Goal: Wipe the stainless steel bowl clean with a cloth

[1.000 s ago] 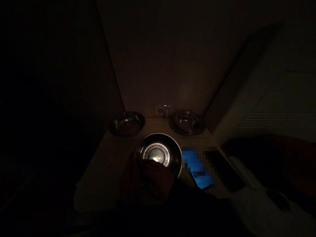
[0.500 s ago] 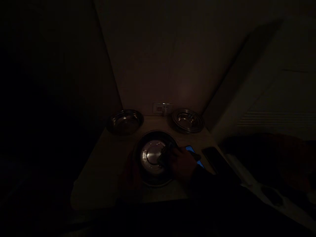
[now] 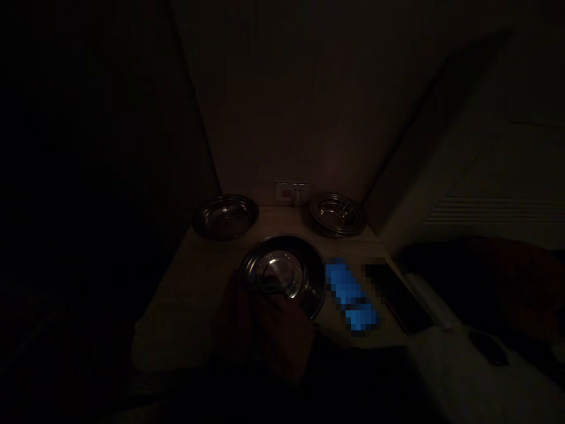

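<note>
In very dim light, a shiny round steel bowl [image 3: 315,277] sits on the wooden tabletop in front of me. At its left rim is my left hand [image 3: 232,321], gripping the edge; its fingers are mostly lost in shadow. My right hand [image 3: 286,330] reaches over the near side, fingers closed on a dark bunched thing that looks like a cloth [image 3: 269,287]. That cloth presses against the bowl's inside at the lower left. The two hands are close together.
A steel bowl [image 3: 225,217] stands at the back left, and stacked steel dishes [image 3: 338,215] at the back right. A lit blue phone [image 3: 346,288] and a dark phone-like slab [image 3: 404,300] lie at right. A wall socket [image 3: 291,192] is behind.
My right hand has moved left and toward me with the cloth, from the bowl's right inside to its lower left. The lit phone is now uncovered. My left hand stays at the rim.
</note>
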`<state>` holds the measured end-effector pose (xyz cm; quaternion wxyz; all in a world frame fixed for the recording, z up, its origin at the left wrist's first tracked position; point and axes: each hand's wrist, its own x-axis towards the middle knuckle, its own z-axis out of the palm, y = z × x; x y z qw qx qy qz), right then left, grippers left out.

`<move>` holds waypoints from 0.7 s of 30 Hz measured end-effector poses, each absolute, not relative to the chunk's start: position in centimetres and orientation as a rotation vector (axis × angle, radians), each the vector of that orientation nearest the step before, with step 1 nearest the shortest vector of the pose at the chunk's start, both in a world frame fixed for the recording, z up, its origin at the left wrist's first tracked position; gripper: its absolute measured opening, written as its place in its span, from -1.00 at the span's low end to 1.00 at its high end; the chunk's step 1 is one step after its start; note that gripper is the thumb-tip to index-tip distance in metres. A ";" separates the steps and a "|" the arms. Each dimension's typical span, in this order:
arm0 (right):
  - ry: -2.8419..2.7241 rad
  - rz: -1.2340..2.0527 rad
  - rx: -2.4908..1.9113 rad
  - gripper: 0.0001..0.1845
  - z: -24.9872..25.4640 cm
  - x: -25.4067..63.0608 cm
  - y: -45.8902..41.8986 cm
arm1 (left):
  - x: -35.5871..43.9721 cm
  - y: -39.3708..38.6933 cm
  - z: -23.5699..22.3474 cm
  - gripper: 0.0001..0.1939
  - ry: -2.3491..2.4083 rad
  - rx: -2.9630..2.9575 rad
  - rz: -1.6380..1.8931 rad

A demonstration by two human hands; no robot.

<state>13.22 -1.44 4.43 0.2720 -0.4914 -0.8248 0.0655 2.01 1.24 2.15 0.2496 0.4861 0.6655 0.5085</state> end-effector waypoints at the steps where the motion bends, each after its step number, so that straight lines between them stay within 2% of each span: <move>1: -2.244 0.129 -1.302 -0.60 4.3 13.7 -1.5 | 2.0 1.2 2.3 -0.56 1.816 1.309 1.355; 5: -2.436 -0.010 -1.229 -0.71 4.3 17.5 -1.6 | 2.3 1.3 3.4 -0.53 1.838 1.228 1.280; 9: -2.548 -0.062 -1.180 -0.68 4.5 20.3 -1.6 | 2.2 1.6 3.9 -0.54 1.804 1.211 1.280; 21: -2.458 -0.038 -1.158 -0.69 4.7 18.9 -2.0 | 1.8 2.1 3.8 -0.51 1.738 1.130 1.343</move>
